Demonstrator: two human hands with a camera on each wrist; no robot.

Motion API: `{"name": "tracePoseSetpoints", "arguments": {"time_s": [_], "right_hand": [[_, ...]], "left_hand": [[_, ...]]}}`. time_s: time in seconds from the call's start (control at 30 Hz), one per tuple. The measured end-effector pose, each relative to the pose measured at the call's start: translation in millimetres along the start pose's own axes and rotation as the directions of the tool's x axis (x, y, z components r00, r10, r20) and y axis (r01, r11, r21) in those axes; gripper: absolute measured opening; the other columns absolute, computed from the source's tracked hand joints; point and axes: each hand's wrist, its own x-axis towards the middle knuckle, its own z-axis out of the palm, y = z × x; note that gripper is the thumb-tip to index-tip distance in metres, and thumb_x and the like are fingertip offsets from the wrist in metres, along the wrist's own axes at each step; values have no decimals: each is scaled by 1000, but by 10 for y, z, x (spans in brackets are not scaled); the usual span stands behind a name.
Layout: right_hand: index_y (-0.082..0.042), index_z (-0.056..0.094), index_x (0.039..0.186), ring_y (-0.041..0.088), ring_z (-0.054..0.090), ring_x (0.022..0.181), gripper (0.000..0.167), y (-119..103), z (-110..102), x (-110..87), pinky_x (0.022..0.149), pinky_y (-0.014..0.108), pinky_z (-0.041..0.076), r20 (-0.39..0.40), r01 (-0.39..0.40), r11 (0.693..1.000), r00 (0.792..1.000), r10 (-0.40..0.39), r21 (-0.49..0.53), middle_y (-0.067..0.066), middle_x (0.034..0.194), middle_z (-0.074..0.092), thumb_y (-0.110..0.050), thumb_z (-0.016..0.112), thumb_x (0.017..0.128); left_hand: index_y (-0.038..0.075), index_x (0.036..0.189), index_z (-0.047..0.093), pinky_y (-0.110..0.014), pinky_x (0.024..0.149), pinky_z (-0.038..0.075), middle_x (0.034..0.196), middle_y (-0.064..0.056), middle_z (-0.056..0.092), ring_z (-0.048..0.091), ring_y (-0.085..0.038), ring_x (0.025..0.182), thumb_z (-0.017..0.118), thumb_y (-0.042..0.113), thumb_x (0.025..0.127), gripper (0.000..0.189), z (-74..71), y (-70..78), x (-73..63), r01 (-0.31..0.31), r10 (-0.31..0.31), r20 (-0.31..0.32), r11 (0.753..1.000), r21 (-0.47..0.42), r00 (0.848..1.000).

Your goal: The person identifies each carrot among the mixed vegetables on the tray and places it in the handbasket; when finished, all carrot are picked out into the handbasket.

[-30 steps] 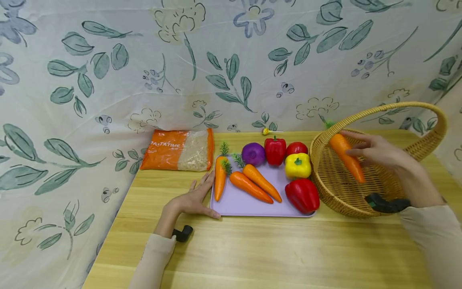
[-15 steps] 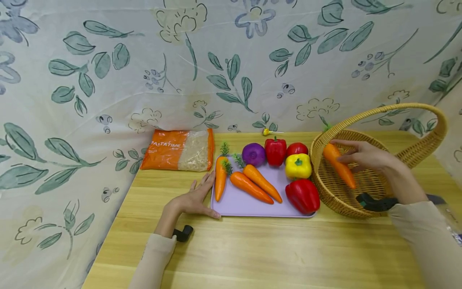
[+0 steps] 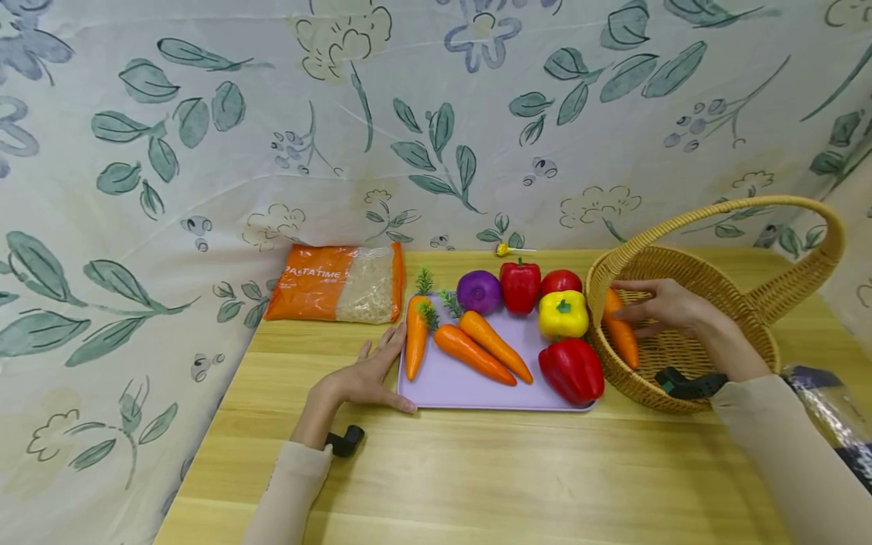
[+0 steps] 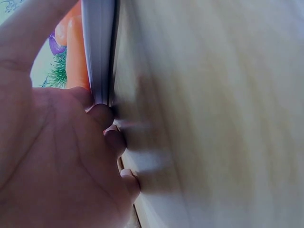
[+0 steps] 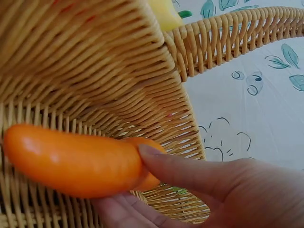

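Note:
My right hand [image 3: 671,306] reaches down into a wicker basket [image 3: 647,392] and pinches a carrot [image 3: 621,333] by its thick end. In the right wrist view the carrot [image 5: 71,159] lies along the woven wall, thumb on one side and fingers below. My left hand [image 3: 368,378], fingers spread, rests at the left edge of a lilac tray [image 3: 477,392]; the left wrist view shows fingertips right at the tray's rim [image 4: 100,52]. On the tray lie three other carrots [image 3: 473,353], a yellow bell pepper [image 3: 562,314] and a red bell pepper [image 3: 572,369].
Along the tray's back sit a purple onion [image 3: 479,292], another red pepper [image 3: 521,286] and a tomato [image 3: 562,281]. A pasta bag [image 3: 334,284] lies behind my left hand, a lollipop [image 3: 502,249] by the wall. The basket's tall handle [image 3: 736,202] arches overhead. A shiny packet [image 3: 834,416] appears at right.
My right hand has moved left and lower inside the basket with the carrot, bringing it against the left wall. The shiny packet at right has come into view. My left hand stays put.

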Motion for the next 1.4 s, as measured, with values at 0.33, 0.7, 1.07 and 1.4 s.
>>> {"name": "tracePoseSetpoints", "arguments": {"time_s": [0.33,0.7,1.07,1.4], "right_hand": [[0,28,161,6,74,92,76,97,36,24,88,40,65,-76,33,995,997,-26,90,20,127,67,-2,68,96],[-9,38,160,5,75,93,72,170,26,61,89,39,64,-98,38,987,995,-22,159,8,124,69,-6,71,96],[-39,74,125,12,78,94,50,609,-165,381,84,38,65,-79,43,926,997,-14,376,-8,100,79,-14,86,84],[2,39,158,-4,73,87,61,36,-56,-3,84,29,65,-240,46,986,971,-6,161,-26,88,73,-10,63,102]], "left_hand": [[12,165,-14,-63,128,-14,175,-7,-17,-16,-31,162,87,50,80,138,-10,19,-11,-3,3,3,1000,-6,1000],[13,166,-14,-63,128,-14,175,-7,-16,-15,-31,162,87,51,80,138,0,6,-9,-2,2,-2,1000,-2,1000],[12,165,-14,-63,128,-14,175,-6,-17,-16,-31,162,87,51,80,138,-4,5,-13,-2,2,4,1000,-4,1000],[13,165,-16,-62,128,-14,175,-6,-17,-16,-30,162,86,52,80,138,-2,5,1,1,-1,5,1000,-4,1000]]}}
